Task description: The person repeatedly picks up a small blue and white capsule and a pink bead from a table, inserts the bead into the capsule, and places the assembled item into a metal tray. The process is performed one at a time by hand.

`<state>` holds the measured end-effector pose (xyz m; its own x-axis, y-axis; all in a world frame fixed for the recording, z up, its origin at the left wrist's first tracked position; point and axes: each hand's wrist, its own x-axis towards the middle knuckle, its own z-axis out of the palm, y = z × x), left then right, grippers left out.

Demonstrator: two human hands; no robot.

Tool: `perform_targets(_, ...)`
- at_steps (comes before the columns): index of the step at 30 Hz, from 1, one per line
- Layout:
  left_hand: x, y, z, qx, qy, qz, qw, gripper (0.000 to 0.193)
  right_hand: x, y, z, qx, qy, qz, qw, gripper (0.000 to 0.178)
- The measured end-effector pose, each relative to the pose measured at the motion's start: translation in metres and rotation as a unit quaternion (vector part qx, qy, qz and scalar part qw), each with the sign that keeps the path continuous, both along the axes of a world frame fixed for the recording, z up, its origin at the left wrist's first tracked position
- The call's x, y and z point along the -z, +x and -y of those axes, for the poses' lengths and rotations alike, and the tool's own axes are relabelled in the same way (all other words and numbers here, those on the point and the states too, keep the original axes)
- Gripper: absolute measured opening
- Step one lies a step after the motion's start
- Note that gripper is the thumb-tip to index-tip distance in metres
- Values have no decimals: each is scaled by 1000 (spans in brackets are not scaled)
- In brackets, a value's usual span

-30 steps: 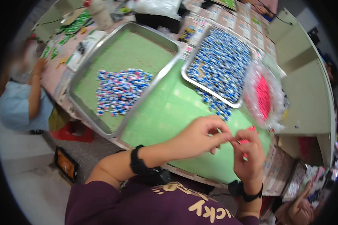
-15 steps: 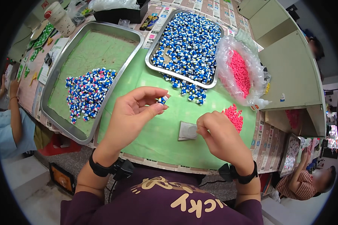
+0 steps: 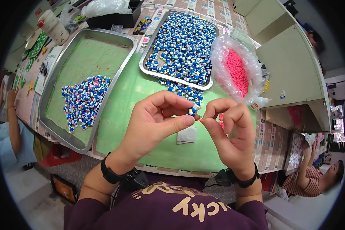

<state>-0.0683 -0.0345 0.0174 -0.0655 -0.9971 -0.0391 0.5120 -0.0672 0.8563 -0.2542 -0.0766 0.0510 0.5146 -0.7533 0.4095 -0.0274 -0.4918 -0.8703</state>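
Observation:
My left hand (image 3: 157, 122) pinches a small blue, white and yellow figure piece (image 3: 193, 110) between thumb and fingers, over the green sheet (image 3: 153, 153). Right beside it, my right hand (image 3: 232, 132) is closed in a pinch on a tiny pink piece (image 3: 201, 120), its tip close to the figure piece. Whether the two pieces touch I cannot tell. Below the hands lies a small grey-white square pad (image 3: 187, 135). Loose pink pieces (image 3: 221, 119) on the sheet are partly hidden behind my right hand.
At left, a metal tray (image 3: 89, 143) holds a heap of blue-white pieces with pink bits. Another metal tray (image 3: 145, 69), full of blue-white pieces, stands at the back. A plastic bag (image 3: 219, 57) of pink pieces and a glue bottle (image 3: 260, 102) are at right. Other people sit at both sides.
My hands have come together: the left moved right with the figure piece, and the right rose from beside the square pad to meet it. A pink piece now shows in my right fingertips.

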Motion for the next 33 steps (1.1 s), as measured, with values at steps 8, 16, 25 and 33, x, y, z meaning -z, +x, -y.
perform_targets(8, -6, -10, -4, -41, -57, 47, 996, 22, 10, 5, 1, 34, -64, 3, 997, 24)
perform_targets(16, -7, -9, -8, -86, -169, 192, 963, 23, 10, 8, -9, 64, -37, -8, 997, 28)
perform_targets(25, 4, 19, -17, -128, -180, 154, 963, 21, 18, -35, 22, 128, -4, -47, 991, 24)
perform_targets(33, 15, 149, -52, -362, -115, 500, 778, 17, 56, -76, 44, 122, 8, -270, 955, 12)
